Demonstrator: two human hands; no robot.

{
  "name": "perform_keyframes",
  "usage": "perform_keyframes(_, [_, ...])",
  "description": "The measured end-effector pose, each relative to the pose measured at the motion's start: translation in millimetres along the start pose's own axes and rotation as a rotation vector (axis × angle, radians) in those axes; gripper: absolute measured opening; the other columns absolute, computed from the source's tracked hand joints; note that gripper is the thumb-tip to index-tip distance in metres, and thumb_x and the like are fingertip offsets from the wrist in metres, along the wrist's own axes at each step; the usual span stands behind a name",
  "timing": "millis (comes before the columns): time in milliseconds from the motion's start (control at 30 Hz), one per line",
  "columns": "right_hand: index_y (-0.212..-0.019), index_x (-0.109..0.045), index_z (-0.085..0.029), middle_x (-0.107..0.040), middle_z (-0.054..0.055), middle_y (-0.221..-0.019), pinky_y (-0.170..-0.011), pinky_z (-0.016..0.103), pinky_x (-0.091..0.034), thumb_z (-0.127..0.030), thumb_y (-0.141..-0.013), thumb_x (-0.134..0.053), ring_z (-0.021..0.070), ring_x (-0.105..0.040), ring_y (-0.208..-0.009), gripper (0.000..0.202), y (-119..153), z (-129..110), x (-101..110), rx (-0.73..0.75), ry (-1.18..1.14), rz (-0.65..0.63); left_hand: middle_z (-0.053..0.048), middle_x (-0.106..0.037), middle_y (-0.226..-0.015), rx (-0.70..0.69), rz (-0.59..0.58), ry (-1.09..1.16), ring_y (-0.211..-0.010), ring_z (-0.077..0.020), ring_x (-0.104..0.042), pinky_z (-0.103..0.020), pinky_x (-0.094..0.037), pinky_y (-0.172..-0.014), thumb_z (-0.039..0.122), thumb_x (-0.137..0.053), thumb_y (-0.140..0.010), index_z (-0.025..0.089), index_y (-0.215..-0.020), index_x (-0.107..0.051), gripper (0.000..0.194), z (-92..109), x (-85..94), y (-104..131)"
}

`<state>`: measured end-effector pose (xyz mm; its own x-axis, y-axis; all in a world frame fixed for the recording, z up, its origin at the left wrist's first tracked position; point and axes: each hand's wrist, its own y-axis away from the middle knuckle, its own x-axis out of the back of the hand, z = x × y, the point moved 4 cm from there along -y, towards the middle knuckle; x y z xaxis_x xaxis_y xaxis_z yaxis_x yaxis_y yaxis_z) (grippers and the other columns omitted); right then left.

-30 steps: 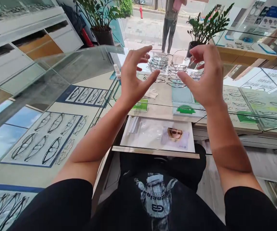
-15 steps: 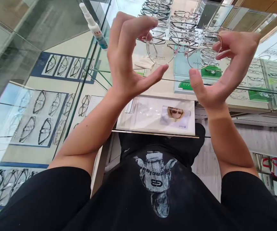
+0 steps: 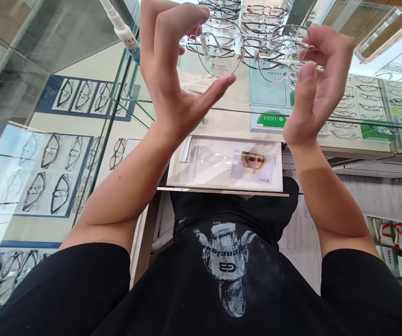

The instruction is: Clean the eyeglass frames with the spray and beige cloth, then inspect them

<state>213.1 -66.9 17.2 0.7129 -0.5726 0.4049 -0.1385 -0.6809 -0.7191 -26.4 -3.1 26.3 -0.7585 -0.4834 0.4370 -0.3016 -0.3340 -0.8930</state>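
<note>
A pair of eyeglasses [image 3: 242, 52] with thin round metal rims is held up above the glass counter. My left hand [image 3: 171, 74] grips its left end; the fingertips are at the outer edge of the left rim, while the thumb stretches below that lens. At the opposite end, my right hand [image 3: 318, 86] has its fingers closed around the hinge area of the right rim, the thumb pointing up beside it. Behind the lenses, rows of spectacle frames [image 3: 264, 29] and a pale green MOHOE display board [image 3: 269, 88] show through.
A white spray bottle [image 3: 126, 37] stands left of my left hand. Trays of eyeglasses [image 3: 52, 193] lie under glass on the left. Before my body is a white drawer or tray [image 3: 204, 175] with a picture card [image 3: 253, 165]. The counter's glass edge [image 3: 222, 190] runs near my waist.
Both hands have moved up and to the left with the eyeglasses. The right end has risen, and my right thumb has shifted away from the lower rim toward the right.
</note>
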Motion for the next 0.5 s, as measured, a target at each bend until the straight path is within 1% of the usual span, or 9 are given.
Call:
perform_keyframes(33, [-0.147,-0.048,-0.031,-0.054,0.016,-0.155,-0.112,0.054,-0.054,-0.047,-0.115,-0.026,0.0311,-0.060,-0.137,0.042,-1,2,-2,-0.020,0.012,0.005,-0.007,-0.054,-0.127,-0.017,0.006,-0.009,-0.117,-0.0198,-0.058,-0.037,-0.052,-0.093,0.083,-0.045,-0.108,0.029,-0.145,-0.040,0.066,0,-0.8,-1])
perform_keyframes(100, [-0.143,-0.051,-0.030,-0.061,0.015,-0.150,-0.108,0.050,-0.058,-0.043,-0.117,-0.021,0.0269,-0.063,-0.134,0.042,-4,6,-5,-0.014,0.025,0.009,-0.006,-0.055,-0.125,-0.073,0.056,-0.014,-0.114,-0.0181,-0.059,-0.035,-0.054,-0.090,0.080,-0.047,-0.109,0.029,-0.145,-0.042,0.062,0,-1.7,-2])
perform_keyframes(167, [-0.141,-0.054,-0.031,-0.066,0.014,-0.147,-0.106,0.048,-0.060,-0.045,-0.119,-0.022,0.0245,-0.065,-0.130,0.042,-6,7,-6,0.011,-0.010,0.009,-0.006,-0.058,-0.121,-0.137,0.142,-0.011,-0.109,-0.0162,-0.061,-0.034,-0.056,-0.084,0.074,-0.050,-0.111,0.030,-0.143,-0.047,0.055,1,-1.6,-3])
perform_keyframes(233, [-0.140,-0.055,-0.031,-0.068,0.014,-0.147,-0.107,0.048,-0.060,-0.044,-0.119,-0.025,0.0244,-0.067,-0.129,0.039,-8,6,-7,-0.005,-0.044,-0.010,-0.006,-0.060,-0.118,-0.168,0.192,0.000,-0.106,-0.0157,-0.061,-0.034,-0.057,-0.080,0.073,-0.052,-0.111,0.030,-0.142,-0.050,0.053,1,-1.7,-4])
perform_keyframes(300, [-0.137,-0.056,-0.031,-0.069,0.014,-0.147,-0.105,0.050,-0.061,-0.037,-0.119,-0.024,0.0246,-0.069,-0.127,0.037,-10,5,-6,-0.054,-0.033,-0.016,-0.006,-0.061,-0.118,-0.168,0.195,-0.004,-0.106,-0.0160,-0.062,-0.035,-0.056,-0.078,0.073,-0.051,-0.111,0.030,-0.142,-0.049,0.053,3,-1.8,-5])
perform_keyframes(367, [-0.133,-0.056,-0.032,-0.071,0.013,-0.146,-0.104,0.050,-0.062,-0.031,-0.118,-0.021,0.0233,-0.071,-0.126,0.038,-11,2,-6,-0.100,-0.001,-0.027,-0.006,-0.061,-0.122,-0.134,0.149,-0.025,-0.109,-0.0162,-0.062,-0.036,-0.056,-0.080,0.071,-0.049,-0.113,0.031,-0.143,-0.046,0.051,4,-2.4,-5])
perform_keyframes(400, [-0.131,-0.057,-0.033,-0.073,0.012,-0.144,-0.103,0.049,-0.063,-0.032,-0.118,-0.019,0.0222,-0.072,-0.124,0.040,-12,1,-5,-0.111,0.009,-0.031,-0.006,-0.061,-0.123,-0.124,0.127,-0.038,-0.111,-0.0163,-0.062,-0.036,-0.056,-0.081,0.071,-0.048,-0.113,0.032,-0.143,-0.045,0.050,5,-2.7,-5])
perform_keyframes(433, [-0.130,-0.057,-0.034,-0.074,0.011,-0.142,-0.102,0.048,-0.064,-0.036,-0.120,-0.017,0.0212,-0.072,-0.123,0.042,-12,0,-5,-0.111,-0.002,-0.045,-0.006,-0.060,-0.125,-0.117,0.110,-0.051,-0.111,-0.0163,-0.061,-0.037,-0.056,-0.082,0.072,-0.046,-0.114,0.032,-0.143,-0.043,0.050,6,-3.1,-5])
perform_keyframes(500, [-0.128,-0.059,-0.034,-0.075,0.009,-0.139,-0.100,0.047,-0.066,-0.053,-0.120,-0.015,0.0208,-0.074,-0.121,0.048,-13,0,-5,-0.087,-0.066,-0.066,-0.007,-0.058,-0.126,-0.119,0.104,-0.077,-0.111,-0.0168,-0.061,-0.037,-0.057,-0.080,0.075,-0.042,-0.113,0.031,-0.141,-0.042,0.052,6,-4.3,-3])
